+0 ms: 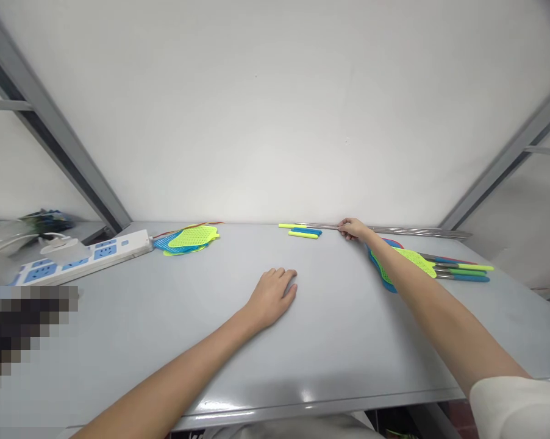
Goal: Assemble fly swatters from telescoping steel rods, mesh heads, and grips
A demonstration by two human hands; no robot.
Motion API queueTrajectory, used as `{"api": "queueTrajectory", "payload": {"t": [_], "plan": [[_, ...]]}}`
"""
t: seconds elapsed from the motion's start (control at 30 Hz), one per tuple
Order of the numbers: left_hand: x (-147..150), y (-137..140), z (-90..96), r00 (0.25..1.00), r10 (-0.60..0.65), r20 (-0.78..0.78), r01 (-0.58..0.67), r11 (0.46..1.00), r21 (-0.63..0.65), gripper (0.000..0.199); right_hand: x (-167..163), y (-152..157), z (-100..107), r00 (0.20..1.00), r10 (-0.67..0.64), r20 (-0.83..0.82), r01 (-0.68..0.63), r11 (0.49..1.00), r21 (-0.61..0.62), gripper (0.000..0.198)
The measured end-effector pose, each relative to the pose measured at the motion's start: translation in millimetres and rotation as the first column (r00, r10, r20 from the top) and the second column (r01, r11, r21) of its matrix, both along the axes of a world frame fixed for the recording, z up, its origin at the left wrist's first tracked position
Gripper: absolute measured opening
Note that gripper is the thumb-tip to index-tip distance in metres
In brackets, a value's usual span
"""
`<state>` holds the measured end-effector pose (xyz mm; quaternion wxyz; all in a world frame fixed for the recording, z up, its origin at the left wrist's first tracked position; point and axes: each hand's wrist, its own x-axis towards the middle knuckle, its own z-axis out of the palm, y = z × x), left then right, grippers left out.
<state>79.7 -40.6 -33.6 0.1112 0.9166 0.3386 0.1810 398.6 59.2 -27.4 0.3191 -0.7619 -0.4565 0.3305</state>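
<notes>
My right hand [352,228] reaches to the back of the table, its fingers pinched on a thin metal rod [328,226] by the wall. More metal rods [421,232] lie along the wall to its right. Left of that hand are several short tube grips, among them a yellow grip [303,235] and a blue grip [308,231]. Under my right forearm, partly covered, fly swatters [412,261] lie stacked with their handles [469,272] pointing right. My left hand [272,297] rests on the table, fingers loosely bent and thumb apart, holding nothing.
Loose mesh swatter heads [193,236] in yellow and blue lie at the back left. Beside them is a white power strip [122,246] with a plugged-in adapter [64,250]. Grey metal posts [80,146] frame the white wall [275,122]. The grey table [325,341] ends close to me.
</notes>
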Motion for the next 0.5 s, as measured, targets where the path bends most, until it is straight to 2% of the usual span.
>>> {"api": "queueTrajectory", "payload": {"t": [0.23,0.5], "plan": [[-0.1,-0.5,-0.2,1.000,0.000,0.024,0.000,1.000,-0.021,0.032,13.9,-2.1,-13.6,1.000,0.008,0.001,-0.009,0.993,0.116,0.018],[0.1,-0.4,-0.4,0.999,0.006,0.032,-0.005,1.000,-0.022,0.032,20.6,-3.4,-8.1,0.994,0.110,-0.004,-0.110,0.993,0.041,0.028]]}}
